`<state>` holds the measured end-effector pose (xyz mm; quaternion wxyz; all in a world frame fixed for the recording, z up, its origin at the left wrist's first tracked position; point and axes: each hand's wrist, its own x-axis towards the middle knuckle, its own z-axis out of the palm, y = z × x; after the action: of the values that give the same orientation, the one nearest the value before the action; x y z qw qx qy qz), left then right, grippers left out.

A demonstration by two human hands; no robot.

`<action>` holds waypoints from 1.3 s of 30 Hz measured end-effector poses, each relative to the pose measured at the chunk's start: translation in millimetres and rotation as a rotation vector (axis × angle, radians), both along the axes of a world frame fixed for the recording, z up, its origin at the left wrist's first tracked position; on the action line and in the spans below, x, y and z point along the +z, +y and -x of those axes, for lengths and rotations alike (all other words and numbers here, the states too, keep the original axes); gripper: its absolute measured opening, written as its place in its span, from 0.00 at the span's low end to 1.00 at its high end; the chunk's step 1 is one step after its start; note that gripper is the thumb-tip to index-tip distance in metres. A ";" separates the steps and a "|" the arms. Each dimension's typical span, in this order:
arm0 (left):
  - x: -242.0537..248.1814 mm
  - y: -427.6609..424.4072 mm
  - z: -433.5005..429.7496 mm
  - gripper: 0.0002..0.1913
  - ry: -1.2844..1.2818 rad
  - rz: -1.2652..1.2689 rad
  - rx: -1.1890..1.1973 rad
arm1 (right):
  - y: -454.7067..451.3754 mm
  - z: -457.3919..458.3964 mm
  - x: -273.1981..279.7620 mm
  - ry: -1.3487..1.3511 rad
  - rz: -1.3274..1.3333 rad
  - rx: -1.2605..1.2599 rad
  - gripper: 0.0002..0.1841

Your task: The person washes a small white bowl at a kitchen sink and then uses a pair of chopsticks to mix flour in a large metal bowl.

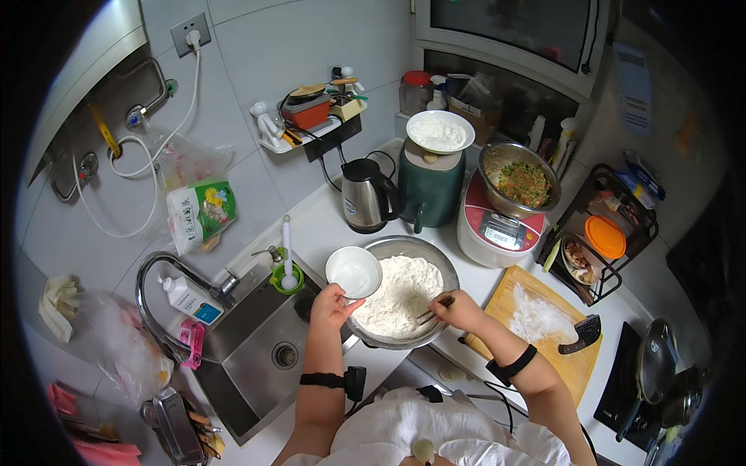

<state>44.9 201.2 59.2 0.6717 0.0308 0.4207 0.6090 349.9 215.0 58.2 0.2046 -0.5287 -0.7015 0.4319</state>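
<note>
My left hand (335, 307) grips the rim of a small white bowl (354, 272), which looks to hold a clear liquid. That bowl is over the left rim of a wide metal basin (446, 265). White flour (402, 291) lies heaped and slightly clumped inside the basin. My right hand (457, 309) is closed around a pair of chopsticks (430, 314), their tips down in the flour on the right side. The basin stands on the white counter beside the sink. Whether the two rims touch I cannot tell.
Left is a steel sink (256, 349) with a curved faucet (157, 291). Behind the basin stand an electric kettle (362, 195), a green appliance (431, 186) and a rice cooker (495, 233) carrying a bowl of chopped filling (524, 183). A cleaver (583, 335) lies on a floured cutting board (574, 373).
</note>
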 end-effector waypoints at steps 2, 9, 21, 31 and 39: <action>0.5 0.0 2.5 0.19 -0.004 0.015 0.022 | 3.8 0.6 6.7 -0.029 0.035 -0.043 0.11; 1.5 1.6 11.8 0.20 -0.016 0.010 0.051 | 32.6 26.4 -9.8 -0.190 -0.387 -0.114 0.11; 8.9 -12.9 30.0 0.21 0.022 0.003 0.118 | 78.4 99.0 -49.3 0.454 -0.074 -0.179 0.11; 13.9 -19.0 32.0 0.19 0.048 -0.009 0.130 | 26.9 26.1 -6.6 0.230 0.302 0.239 0.10; 5.6 -10.5 6.8 0.16 0.055 -0.005 -0.012 | 20.9 -24.5 -4.9 -0.052 -0.223 0.019 0.11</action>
<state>38.1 190.8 64.8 0.6634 0.0515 0.4372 0.6050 374.4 235.9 53.3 0.2398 -0.5071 -0.7551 0.3393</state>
